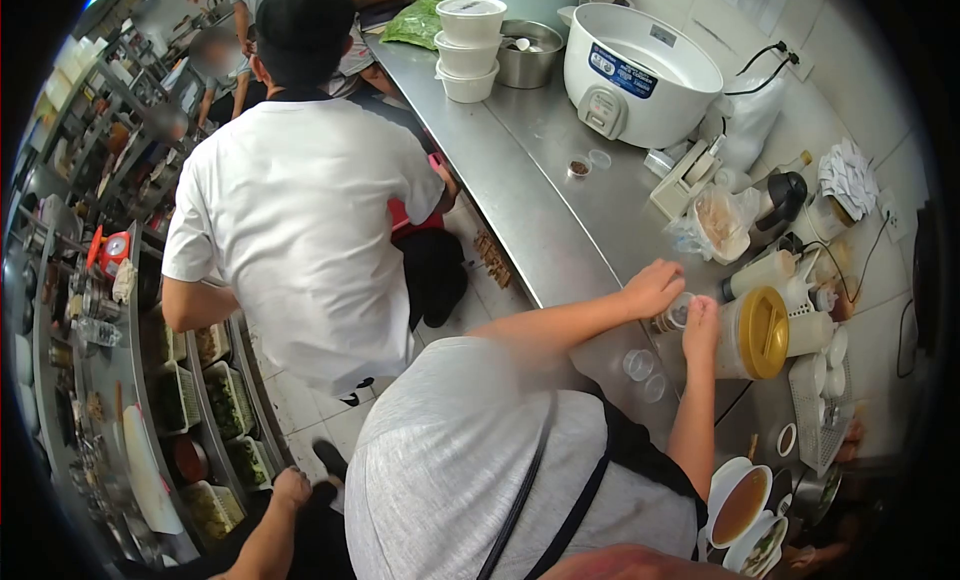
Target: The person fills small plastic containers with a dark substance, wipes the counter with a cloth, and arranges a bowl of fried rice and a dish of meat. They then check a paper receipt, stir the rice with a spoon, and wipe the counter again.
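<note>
My left hand (655,288) reaches over the steel counter, its fingers curled. Facing it is my right hand (702,327), with its fingers pressed together at a small clear plastic cup (673,315). The cup sits low between both hands; its contents are hard to make out. What the left fingers hold, if anything, is hidden. Just right of my right hand stands a tub with a yellow screw lid (764,332). Nearer to me, a clear cup (638,364) and a round clear piece (654,387) rest on the counter.
Farther along the counter (520,195) are a small cup with dark contents (578,167), a white rice cooker (640,75) and stacked tubs (468,50). Bowls of food (738,505) are at lower right. A co-worker in white (300,220) stands left; another person's fist (291,486) is below.
</note>
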Demonstrator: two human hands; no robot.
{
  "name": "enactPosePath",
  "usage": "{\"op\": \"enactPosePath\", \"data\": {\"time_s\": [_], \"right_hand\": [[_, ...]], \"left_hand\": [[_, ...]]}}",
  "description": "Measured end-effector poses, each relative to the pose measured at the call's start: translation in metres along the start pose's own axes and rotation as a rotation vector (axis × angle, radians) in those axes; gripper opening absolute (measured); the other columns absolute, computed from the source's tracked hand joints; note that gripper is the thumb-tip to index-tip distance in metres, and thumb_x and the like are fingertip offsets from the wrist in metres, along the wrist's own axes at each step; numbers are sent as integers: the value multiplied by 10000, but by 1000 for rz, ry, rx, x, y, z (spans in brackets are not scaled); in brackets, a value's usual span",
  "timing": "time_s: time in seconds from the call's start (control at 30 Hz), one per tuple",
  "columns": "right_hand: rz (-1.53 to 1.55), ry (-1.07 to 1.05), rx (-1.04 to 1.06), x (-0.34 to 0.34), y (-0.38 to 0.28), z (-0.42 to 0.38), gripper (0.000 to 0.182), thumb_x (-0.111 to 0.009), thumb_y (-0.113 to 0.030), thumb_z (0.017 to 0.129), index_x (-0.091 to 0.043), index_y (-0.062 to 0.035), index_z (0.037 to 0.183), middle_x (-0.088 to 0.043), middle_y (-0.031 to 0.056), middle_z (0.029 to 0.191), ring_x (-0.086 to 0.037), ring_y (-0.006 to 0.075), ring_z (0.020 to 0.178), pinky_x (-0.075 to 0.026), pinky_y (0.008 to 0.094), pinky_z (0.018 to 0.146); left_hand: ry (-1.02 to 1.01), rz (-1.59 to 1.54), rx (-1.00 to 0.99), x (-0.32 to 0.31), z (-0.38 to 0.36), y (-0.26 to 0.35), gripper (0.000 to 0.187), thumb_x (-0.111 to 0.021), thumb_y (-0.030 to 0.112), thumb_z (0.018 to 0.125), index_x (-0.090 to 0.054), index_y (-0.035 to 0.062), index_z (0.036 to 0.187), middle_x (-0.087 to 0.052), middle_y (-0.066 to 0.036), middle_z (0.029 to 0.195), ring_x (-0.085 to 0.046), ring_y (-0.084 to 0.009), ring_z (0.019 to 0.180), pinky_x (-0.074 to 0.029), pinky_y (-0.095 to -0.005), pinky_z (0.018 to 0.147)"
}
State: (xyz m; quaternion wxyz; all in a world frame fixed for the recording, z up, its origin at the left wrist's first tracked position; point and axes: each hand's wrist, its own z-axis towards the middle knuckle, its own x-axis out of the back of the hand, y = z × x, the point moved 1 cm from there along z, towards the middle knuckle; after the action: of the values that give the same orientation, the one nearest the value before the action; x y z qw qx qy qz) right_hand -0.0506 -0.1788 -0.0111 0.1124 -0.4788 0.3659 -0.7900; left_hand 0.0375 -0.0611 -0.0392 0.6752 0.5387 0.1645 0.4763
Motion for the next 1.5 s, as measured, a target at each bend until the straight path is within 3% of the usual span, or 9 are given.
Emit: {"op": "enactPosePath", "data": {"time_s": [0.13, 0.27, 0.37, 0.47, 0.53, 0.67, 1.13, 1.33, 1.5], "right_hand": [[-112, -32, -38, -4, 9, 5, 289, -417, -263, 851, -494, 7, 921, -551, 207, 875, -531, 351, 817, -410, 385, 711], [-357, -10, 106, -6, 26, 8, 286, -422, -258, 853, -488, 18, 890, -552, 199, 874, -532, 327, 812, -407, 374, 703], [-33, -36, -66, -21, 42, 7, 310, -404, -277, 845, -502, 10, 909, -543, 208, 868, -510, 360, 828, -386, 401, 740], [-7, 7, -50, -31, 58, 5, 327, -408, -306, 848, -489, -11, 962, -551, 147, 827, -528, 263, 749, -411, 356, 662], [335, -154, -355, -19, 26, 0, 335, -391, -323, 861, -462, -40, 1026, -516, 89, 804, -490, 159, 655, -401, 270, 578], [468, -207, -467, -4, -13, -7, 362, -366, -341, 875, -412, -84, 1125, -461, 16, 856, -432, 42, 581, -363, 160, 506], [548, -266, -467, 31, 12, -29, 356, -469, -250, 829, -421, -52, 1120, -472, 5, 896, -430, 61, 669, -371, 201, 611], [534, -286, -474, 30, 9, -32, 342, -486, -227, 817, -436, -36, 1096, -473, 3, 880, -431, 62, 690, -376, 194, 623], [511, -322, -417, 30, 8, -28, 289, -485, -185, 825, -451, -33, 1068, -485, 8, 870, -435, 56, 684, -379, 183, 619]], "left_hand": [[-330, -18, 74, -11, -14, -17, 486, -543, 273, 710, -434, 14, 1107, -475, -211, 1032, -458, -351, 975, -369, -388, 847], [-228, -36, -21, -15, -26, -4, 560, -618, 209, 660, -399, 10, 1135, -486, -194, 1039, -447, -341, 998, -350, -369, 879], [-149, 9, 0, -18, -28, 2, 614, -661, 184, 618, -385, 18, 1141, -481, -190, 1060, -445, -338, 1013, -355, -367, 873], [-165, 28, 23, -24, -26, -9, 616, -678, 169, 604, -389, 29, 1129, -480, -177, 1073, -450, -331, 1017, -362, -367, 864], [-197, 41, 16, -20, -22, -15, 599, -685, 154, 600, -399, 40, 1114, -486, -163, 1066, -458, -327, 1008, -368, -370, 853], [-89, 53, 52, 8, -15, -5, 543, -686, 152, 603, -428, 54, 1071, -502, -146, 1019, -475, -326, 974, -379, -372, 829], [544, 290, -69, 96, 40, -74, 804, -691, 365, 612, -298, -35, 1188, -375, -210, 1129, -376, -346, 1049, -314, -386, 900], [754, 643, 325, 141, 66, -110, 806, -702, 338, 598, -298, -8, 1203, -371, -189, 1137, -362, -330, 1060, -305, -387, 900], [639, 759, 476, 149, 70, -117, 751, -702, 358, 587, -364, 30, 1172, -410, -157, 1121, -370, -300, 1063, -317, -378, 889]]}}
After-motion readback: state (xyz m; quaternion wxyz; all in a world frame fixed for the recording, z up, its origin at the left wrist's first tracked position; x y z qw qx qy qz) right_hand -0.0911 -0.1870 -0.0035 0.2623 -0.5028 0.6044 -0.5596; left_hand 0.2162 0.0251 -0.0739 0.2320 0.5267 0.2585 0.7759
